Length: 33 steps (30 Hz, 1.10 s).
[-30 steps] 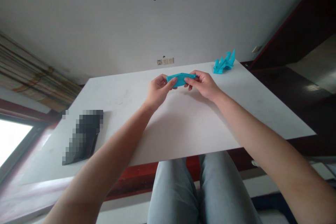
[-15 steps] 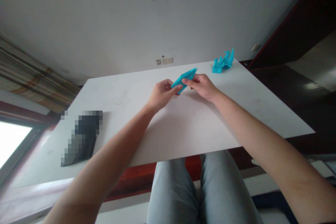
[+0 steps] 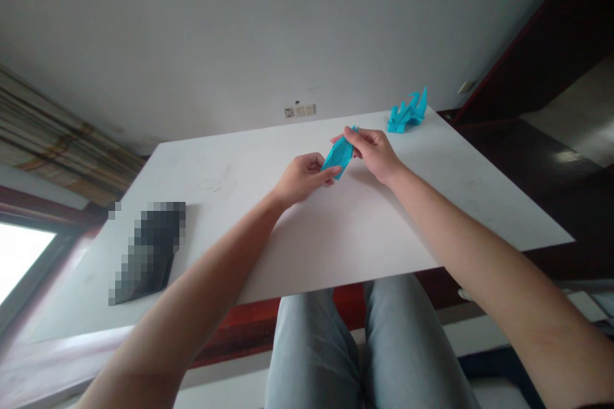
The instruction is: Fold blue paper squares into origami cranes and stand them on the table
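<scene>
From the lap [image 3: 311, 351], the folded blue paper [image 3: 340, 153] is at twelve o'clock over the tabletop [image 3: 307, 243]; the left hand [image 3: 303, 177] pinches its near end, the right hand [image 3: 373, 148] its one-o'clock tip. Steady left, light right pressure should keep creases crisp.

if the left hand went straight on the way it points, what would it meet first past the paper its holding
Most likely the right hand, which grips the upper end of the same folded blue paper that the left hand holds lower down; exact depth is unclear.
</scene>
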Each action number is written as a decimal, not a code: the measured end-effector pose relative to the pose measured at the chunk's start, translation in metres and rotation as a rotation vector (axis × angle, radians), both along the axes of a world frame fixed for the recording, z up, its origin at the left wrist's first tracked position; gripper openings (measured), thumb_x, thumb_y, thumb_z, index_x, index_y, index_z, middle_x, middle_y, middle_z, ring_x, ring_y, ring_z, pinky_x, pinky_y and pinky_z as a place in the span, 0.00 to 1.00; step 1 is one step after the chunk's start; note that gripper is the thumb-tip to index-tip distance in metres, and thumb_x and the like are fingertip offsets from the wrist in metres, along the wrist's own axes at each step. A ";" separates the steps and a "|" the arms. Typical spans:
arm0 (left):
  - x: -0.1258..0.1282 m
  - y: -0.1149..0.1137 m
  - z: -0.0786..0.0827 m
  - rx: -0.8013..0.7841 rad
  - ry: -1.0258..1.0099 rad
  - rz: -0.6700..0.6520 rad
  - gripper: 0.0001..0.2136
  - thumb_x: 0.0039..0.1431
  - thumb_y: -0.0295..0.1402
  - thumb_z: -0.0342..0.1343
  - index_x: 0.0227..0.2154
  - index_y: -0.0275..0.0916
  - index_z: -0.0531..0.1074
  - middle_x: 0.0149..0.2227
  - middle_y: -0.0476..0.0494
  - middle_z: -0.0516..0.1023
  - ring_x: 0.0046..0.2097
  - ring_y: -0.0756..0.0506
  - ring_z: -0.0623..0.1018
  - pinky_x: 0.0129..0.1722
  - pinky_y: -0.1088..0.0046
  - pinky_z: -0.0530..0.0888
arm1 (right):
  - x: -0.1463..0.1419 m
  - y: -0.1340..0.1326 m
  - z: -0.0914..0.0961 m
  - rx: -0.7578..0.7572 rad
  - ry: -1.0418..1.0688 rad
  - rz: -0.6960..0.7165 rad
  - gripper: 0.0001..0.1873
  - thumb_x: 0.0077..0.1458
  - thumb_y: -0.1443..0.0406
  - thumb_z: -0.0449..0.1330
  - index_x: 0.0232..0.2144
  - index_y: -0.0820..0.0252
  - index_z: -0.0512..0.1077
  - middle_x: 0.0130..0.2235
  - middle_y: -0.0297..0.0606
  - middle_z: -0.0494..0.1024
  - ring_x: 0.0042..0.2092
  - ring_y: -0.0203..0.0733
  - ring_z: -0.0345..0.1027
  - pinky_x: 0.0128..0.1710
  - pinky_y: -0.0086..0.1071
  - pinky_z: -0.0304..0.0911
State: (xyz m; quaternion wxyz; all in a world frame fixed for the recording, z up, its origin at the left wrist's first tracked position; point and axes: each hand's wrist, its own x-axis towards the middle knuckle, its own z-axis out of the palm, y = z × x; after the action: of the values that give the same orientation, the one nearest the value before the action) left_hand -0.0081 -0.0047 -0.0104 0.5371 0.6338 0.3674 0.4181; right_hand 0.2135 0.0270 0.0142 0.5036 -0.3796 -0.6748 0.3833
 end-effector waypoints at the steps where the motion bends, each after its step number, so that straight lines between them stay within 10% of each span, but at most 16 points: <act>1: 0.000 0.000 0.000 0.000 0.004 -0.001 0.27 0.56 0.57 0.82 0.32 0.40 0.75 0.32 0.40 0.88 0.32 0.47 0.84 0.30 0.73 0.73 | 0.000 0.000 0.000 -0.002 -0.005 -0.005 0.41 0.62 0.25 0.65 0.34 0.55 0.88 0.27 0.34 0.75 0.31 0.39 0.62 0.31 0.37 0.58; 13: -0.001 0.005 0.006 0.017 -0.116 0.056 0.30 0.54 0.59 0.83 0.36 0.38 0.77 0.36 0.45 0.86 0.34 0.47 0.87 0.39 0.68 0.87 | 0.003 0.003 -0.003 0.053 -0.008 0.029 0.40 0.64 0.27 0.66 0.30 0.57 0.82 0.24 0.31 0.68 0.29 0.36 0.59 0.30 0.35 0.55; 20: -0.003 0.015 0.002 -0.043 -0.299 0.148 0.29 0.53 0.55 0.84 0.35 0.39 0.76 0.35 0.48 0.85 0.38 0.48 0.86 0.48 0.64 0.89 | -0.001 0.008 -0.018 -0.005 0.076 0.134 0.36 0.57 0.33 0.78 0.50 0.48 0.74 0.37 0.29 0.79 0.27 0.33 0.61 0.26 0.31 0.59; 33: -0.001 0.011 0.004 -0.008 -0.298 0.095 0.30 0.54 0.57 0.84 0.36 0.37 0.77 0.39 0.45 0.86 0.43 0.47 0.87 0.55 0.60 0.89 | 0.001 0.011 -0.021 0.086 0.013 0.111 0.33 0.59 0.35 0.78 0.40 0.52 0.73 0.41 0.32 0.79 0.30 0.33 0.61 0.28 0.32 0.57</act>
State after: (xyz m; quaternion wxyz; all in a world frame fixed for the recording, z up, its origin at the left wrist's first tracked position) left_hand -0.0092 0.0059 -0.0068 0.5677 0.5445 0.3152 0.5310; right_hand 0.2149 0.0379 -0.0064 0.5017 -0.3173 -0.7074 0.3836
